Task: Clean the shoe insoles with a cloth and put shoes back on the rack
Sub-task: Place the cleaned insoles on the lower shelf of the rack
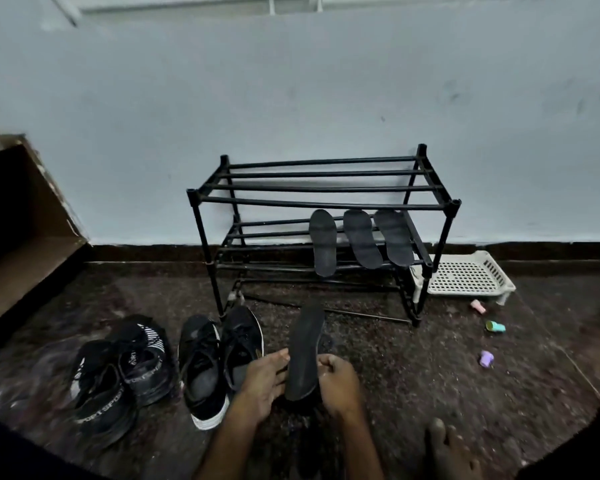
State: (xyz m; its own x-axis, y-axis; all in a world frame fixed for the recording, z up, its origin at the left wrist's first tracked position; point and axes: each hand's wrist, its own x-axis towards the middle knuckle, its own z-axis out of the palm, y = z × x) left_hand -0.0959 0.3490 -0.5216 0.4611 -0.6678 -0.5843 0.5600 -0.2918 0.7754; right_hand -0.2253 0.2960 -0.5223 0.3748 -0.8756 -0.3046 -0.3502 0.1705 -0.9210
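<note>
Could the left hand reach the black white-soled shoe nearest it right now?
Probably yes: that shoe lies right beside the left hand with nothing between them, though the hand touches the insole the right hand grips.

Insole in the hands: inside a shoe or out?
Out. The right hand grips the insole, the left hand touches its edge, clear of the shoes.
</note>
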